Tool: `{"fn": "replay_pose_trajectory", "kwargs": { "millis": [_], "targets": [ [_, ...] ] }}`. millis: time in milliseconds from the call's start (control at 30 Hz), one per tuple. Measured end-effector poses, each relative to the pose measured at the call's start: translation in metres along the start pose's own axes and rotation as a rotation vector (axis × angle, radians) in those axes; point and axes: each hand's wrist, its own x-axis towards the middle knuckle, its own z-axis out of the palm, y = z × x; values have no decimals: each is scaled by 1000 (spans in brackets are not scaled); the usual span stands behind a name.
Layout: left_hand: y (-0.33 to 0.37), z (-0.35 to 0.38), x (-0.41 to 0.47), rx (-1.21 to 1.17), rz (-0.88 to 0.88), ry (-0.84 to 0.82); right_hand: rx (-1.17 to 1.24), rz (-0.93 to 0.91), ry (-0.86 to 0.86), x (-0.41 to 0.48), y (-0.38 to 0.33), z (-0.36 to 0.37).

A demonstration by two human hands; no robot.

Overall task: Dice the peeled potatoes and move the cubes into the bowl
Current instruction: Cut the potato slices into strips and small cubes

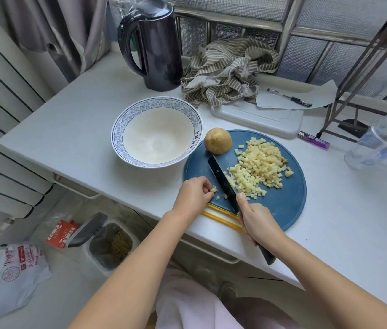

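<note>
Item: potato dicing, final sliver.
Left hand pinches sliver; right hand grips knife; best tuck fingers clear, blade upright.

left grip: fingers curled, pinching | right grip: clenched, thumb extended

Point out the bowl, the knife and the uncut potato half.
bowl (pixel 155 102), head view, on the patterned far rim.
knife (pixel 222 180), head view, on the middle of the dark blade.
potato half (pixel 218 141), head view, on its rounded top.
</note>
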Motion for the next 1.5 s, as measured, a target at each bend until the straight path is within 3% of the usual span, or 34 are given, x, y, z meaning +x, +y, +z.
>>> {"fn": "replay_pose_trajectory", "kwargs": {
  "millis": [300,633,1500],
  "targets": [
    [1,-12,-2,241,16,7,-47,-59,-71,0,-6,-10],
    [0,-12,-1,167,-28,31,-102,-48,-207,2,-13,-18],
    [7,-22,9,321,13,-23,-216,-33,-256,-5,-21,-24]
  ]
}}
